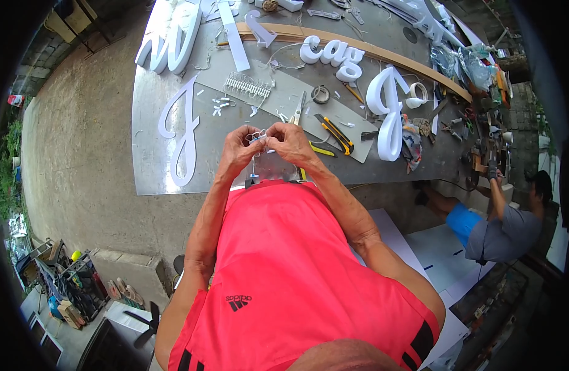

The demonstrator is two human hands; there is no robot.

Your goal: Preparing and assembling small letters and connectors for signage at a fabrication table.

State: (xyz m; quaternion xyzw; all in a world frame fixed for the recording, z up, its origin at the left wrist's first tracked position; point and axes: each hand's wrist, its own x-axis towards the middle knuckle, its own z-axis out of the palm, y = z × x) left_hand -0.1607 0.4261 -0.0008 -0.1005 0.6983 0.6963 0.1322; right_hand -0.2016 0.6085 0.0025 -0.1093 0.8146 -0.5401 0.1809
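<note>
At the near edge of the metal table, my left hand [239, 150] and my right hand [290, 143] are close together with fingers pinched. Between them is a small white wired module [257, 139], partly covered by the fingertips. From it a thin white wire [253, 164] hangs down in front of my red shirt, with a little pale piece at its end. Just beyond my hands lie small white pieces [221, 106] and a row of white wired modules [247, 85]. Scissors [298, 110] rest close to my right fingers. To their right is a yellow-and-black utility knife [335, 133].
White cut-out letters [184, 133] lie left, and thick white ones [391, 114] stand right. A grey strip [355, 133], black tape roll [321, 94] and long wooden strip [389, 54] cross the middle. Tools clutter the right end. Another person [504, 232] works low at the right.
</note>
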